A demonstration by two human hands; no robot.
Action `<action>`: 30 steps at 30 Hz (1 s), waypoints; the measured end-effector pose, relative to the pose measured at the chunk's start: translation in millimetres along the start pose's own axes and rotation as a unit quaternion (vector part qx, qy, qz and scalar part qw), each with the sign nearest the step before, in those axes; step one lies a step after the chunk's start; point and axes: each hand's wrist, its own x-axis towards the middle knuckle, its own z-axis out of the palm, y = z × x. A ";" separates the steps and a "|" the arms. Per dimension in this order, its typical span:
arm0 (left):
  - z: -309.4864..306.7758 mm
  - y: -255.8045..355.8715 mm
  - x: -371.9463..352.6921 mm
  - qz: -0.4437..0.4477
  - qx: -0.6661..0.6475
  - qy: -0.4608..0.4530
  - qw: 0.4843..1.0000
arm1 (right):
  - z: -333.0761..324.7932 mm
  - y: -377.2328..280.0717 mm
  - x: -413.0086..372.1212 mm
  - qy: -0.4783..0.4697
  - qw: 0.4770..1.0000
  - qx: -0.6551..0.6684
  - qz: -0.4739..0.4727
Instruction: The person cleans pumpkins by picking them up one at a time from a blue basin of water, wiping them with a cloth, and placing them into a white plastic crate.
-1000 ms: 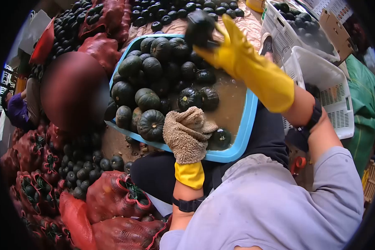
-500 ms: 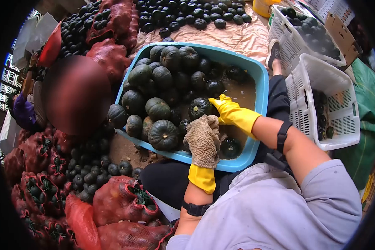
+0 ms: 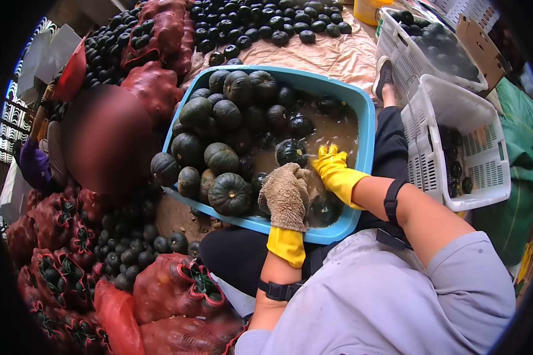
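Left hand [image 3: 285, 192], inside a nubby brown cloth mitt [image 3: 287, 201] over a yellow rubber glove [image 3: 286, 245], sits at 5 o'clock in the blue plastic tub [image 3: 366, 142]; the mitt hides its fingers, so their grip cannot be told. Right hand [image 3: 334, 171], in another yellow rubber glove, is at 4 o'clock, its fingers slightly apart and their tips at the murky water [image 3: 337, 127]; whether they close on anything beneath cannot be told. Nearest to both, a wet kabocha squash [image 3: 291, 152] lies just beyond the mitt, toward 12 o'clock from it. Another squash [image 3: 324, 208] sits partly submerged by the near rim, between 4 and 5 o'clock.

Dark green squashes [image 3: 221, 157] are heaped from 7 to 12 o'clock in the tub. Outside it, more squashes [image 3: 279, 38] cover part of a tan sheet [image 3: 331, 56] at 12 o'clock, white plastic crates [image 3: 494, 177] stand at 2 to 3 o'clock, and red mesh sacks [image 3: 172, 287] lie around 7 to 8 o'clock. A person in purple [image 3: 34, 163] is at 9 o'clock.
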 end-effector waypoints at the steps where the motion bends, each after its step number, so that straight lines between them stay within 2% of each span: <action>1: -2.7 0.3 -1.9 0.004 -0.010 -0.002 1.000 | -24.2 0.0 -23.5 -0.020 1.000 -0.005 -0.015; 2: -4.4 1.0 -3.7 0.008 -0.021 -0.002 1.000 | -26.5 20.0 -34.5 0.033 0.989 0.129 -0.058; 3: -1.7 0.0 -6.8 -0.057 -0.176 0.003 0.983 | -17.6 35.8 -13.3 0.021 0.947 0.309 -0.083; 4: 5.5 -1.7 -6.8 -0.117 -0.330 0.011 0.937 | -25.3 32.6 -23.9 0.023 0.887 0.455 -0.077; 5: 10.0 -5.1 -10.8 -0.122 -0.415 0.024 0.901 | -27.2 23.6 -47.7 0.018 0.802 0.593 -0.068; 7: 11.9 -7.6 -17.6 -0.057 -0.514 0.036 0.855 | -38.1 11.8 -94.5 0.003 0.722 0.652 -0.232; 8: 8.6 -6.1 -19.4 -0.031 -0.535 0.036 0.843 | -29.5 1.5 -105.6 0.115 0.764 0.552 -0.314; 9: 2.3 0.5 -19.8 0.000 -0.543 0.037 0.839 | -21.2 -10.8 -117.1 0.226 0.782 0.433 -0.388; 10: -4.1 7.3 -20.0 0.031 -0.550 0.038 0.834 | -25.8 -24.0 -135.5 0.302 0.787 0.359 -0.400; 11: -8.2 16.8 -12.5 0.062 -0.476 0.025 0.877 | -22.6 -25.1 -123.8 0.339 0.757 0.380 -0.409; 13: -17.5 35.3 -3.9 0.115 -0.314 0.000 0.942 | -26.1 -28.4 -80.2 0.389 0.762 0.439 -0.275; 14: -23.8 44.4 -4.1 0.141 -0.229 -0.010 0.963 | -38.1 -26.4 -54.0 0.325 0.746 0.547 -0.198; 16: -32.9 49.2 -16.7 0.074 -0.213 -0.007 0.974 | -39.3 -21.1 -64.2 0.308 0.725 0.578 -0.213; 17: -32.1 37.9 -21.0 0.156 -0.266 0.041 0.950 | -17.9 -26.4 -77.5 0.353 0.733 0.515 -0.270; 18: -18.8 25.9 -31.0 0.058 -0.510 -0.033 0.858 | -12.4 -31.3 -112.9 0.286 0.728 0.528 -0.331; 19: -21.2 26.1 -27.9 0.034 -0.684 -0.095 0.723 | -13.7 -28.9 -141.4 0.298 0.767 0.437 -0.363; 20: -23.8 26.3 -25.1 -0.013 -0.820 -0.146 0.553 | -12.4 -23.0 -136.1 0.310 0.757 0.426 -0.386; 21: -23.7 33.6 -28.6 0.010 -0.741 -0.096 0.665 | -14.3 -17.4 -119.4 0.323 0.744 0.415 -0.413; 22: -23.8 41.0 -32.2 0.019 -0.642 -0.043 0.765 | -16.6 -15.6 -90.3 0.386 0.734 0.416 -0.372; 23: -21.2 39.8 -24.7 0.047 -0.489 -0.022 0.871 | -27.5 -17.1 -71.1 0.402 0.736 0.469 -0.276; 24: -20.0 35.2 -19.0 0.070 -0.315 -0.005 0.946 | -22.2 -18.4 -68.7 0.412 0.746 0.453 -0.262; 25: -19.5 31.8 -13.8 0.070 -0.345 -0.007 0.936 | -28.1 -18.9 -73.7 0.424 0.755 0.435 -0.249; 26: -18.7 28.1 -8.6 0.071 -0.375 -0.008 0.924 | -32.7 -16.1 -95.1 0.356 0.724 0.465 -0.364; 27: -13.1 21.3 -10.1 0.036 -0.537 -0.029 0.842 | -44.1 -12.9 -124.1 0.152 0.765 0.517 -0.352; 28: -7.6 14.5 -11.9 -0.003 -0.682 -0.039 0.731 | -56.5 -4.9 -130.1 0.065 0.761 0.547 -0.342; 29: -21.4 24.8 -16.1 0.084 -0.445 0.006 0.892 | -75.4 6.3 -122.5 -0.016 0.751 0.569 -0.335; 30: -35.5 35.4 -20.3 0.138 -0.171 0.093 0.971 | -60.5 10.5 -81.0 0.047 0.735 0.588 -0.335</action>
